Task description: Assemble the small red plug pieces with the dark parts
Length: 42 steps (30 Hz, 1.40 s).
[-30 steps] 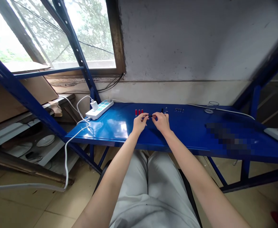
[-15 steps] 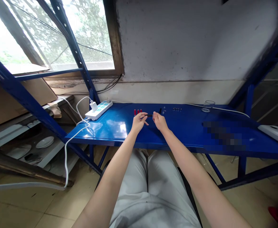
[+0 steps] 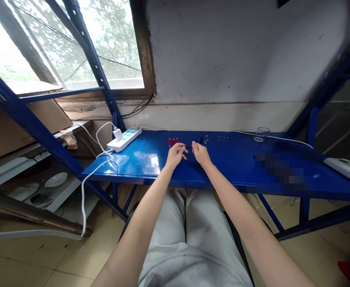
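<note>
Between my two hands a thin dark rod [image 3: 188,146] is held level above the blue table. The fingers of my left hand [image 3: 175,154] pinch its left end, with the lower fingers spread a little. My right hand [image 3: 201,154] is closed on the other end. Three small red pieces [image 3: 173,141] stand side by side just behind my left hand. Behind my right hand are a short black piece [image 3: 201,140] and a small clear piece [image 3: 206,139]. Several tiny metallic parts [image 3: 222,138] lie in a row farther right.
A white power strip [image 3: 124,139] with a plug and cable sits at the table's left end. A clear glass [image 3: 261,134] stands at the back right, near a white device [image 3: 347,169] and a blurred dark patch on the blue table [image 3: 237,163].
Both hands keep their hold on the rod and have barely moved. The view has shifted very slightly.
</note>
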### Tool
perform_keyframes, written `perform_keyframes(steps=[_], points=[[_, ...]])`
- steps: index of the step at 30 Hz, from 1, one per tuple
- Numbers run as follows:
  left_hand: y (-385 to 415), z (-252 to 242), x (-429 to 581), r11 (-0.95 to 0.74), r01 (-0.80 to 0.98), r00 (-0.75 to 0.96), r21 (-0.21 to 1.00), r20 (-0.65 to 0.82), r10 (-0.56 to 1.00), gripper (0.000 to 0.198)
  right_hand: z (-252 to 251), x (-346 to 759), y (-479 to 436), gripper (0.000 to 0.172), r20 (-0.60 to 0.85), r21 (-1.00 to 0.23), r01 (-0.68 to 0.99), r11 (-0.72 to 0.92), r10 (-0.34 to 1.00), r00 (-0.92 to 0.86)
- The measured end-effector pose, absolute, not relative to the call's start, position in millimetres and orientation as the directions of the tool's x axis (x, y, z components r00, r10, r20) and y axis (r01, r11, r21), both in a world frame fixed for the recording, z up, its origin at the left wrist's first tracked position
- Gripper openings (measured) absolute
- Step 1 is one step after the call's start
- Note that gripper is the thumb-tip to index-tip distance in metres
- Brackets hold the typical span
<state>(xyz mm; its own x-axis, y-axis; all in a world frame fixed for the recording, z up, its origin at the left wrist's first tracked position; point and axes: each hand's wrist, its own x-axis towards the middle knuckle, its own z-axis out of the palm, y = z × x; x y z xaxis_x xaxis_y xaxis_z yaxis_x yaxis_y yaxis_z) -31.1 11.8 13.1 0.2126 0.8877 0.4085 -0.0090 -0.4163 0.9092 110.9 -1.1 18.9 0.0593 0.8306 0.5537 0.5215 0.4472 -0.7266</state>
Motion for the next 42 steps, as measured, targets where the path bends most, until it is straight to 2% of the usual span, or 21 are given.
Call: perform_keyframes(steps=[6, 10, 23, 29, 42], points=[[14, 7, -31, -0.468, 0.062, 0.199, 0.882, 0.448, 0.872, 0.020, 19, 108, -2, 0.052, 0.551, -0.734, 0.509, 0.450, 0.833, 0.056], [11, 8, -30, -0.472, 0.109, 0.178, 0.875, 0.450, 0.875, 0.026, 20, 106, -3, 0.053, 0.551, -0.729, 0.509, 0.459, 0.834, 0.037], [7, 11, -26, -0.372, 0.198, 0.079, 0.907, 0.363, 0.928, 0.043, 19, 102, -4, 0.053, 0.549, -0.731, 0.501, 0.464, 0.835, 0.027], [6, 17, -26, -0.291, 0.108, 0.086, 0.951, 0.283, 0.955, 0.043, 21, 101, -6, 0.053, 0.534, -0.740, 0.497, 0.454, 0.845, 0.023], [11, 15, -28, -0.261, 0.004, 0.108, 0.965, 0.259, 0.960, 0.045, 23, 103, -7, 0.052, 0.525, -0.737, 0.499, 0.456, 0.851, -0.003]])
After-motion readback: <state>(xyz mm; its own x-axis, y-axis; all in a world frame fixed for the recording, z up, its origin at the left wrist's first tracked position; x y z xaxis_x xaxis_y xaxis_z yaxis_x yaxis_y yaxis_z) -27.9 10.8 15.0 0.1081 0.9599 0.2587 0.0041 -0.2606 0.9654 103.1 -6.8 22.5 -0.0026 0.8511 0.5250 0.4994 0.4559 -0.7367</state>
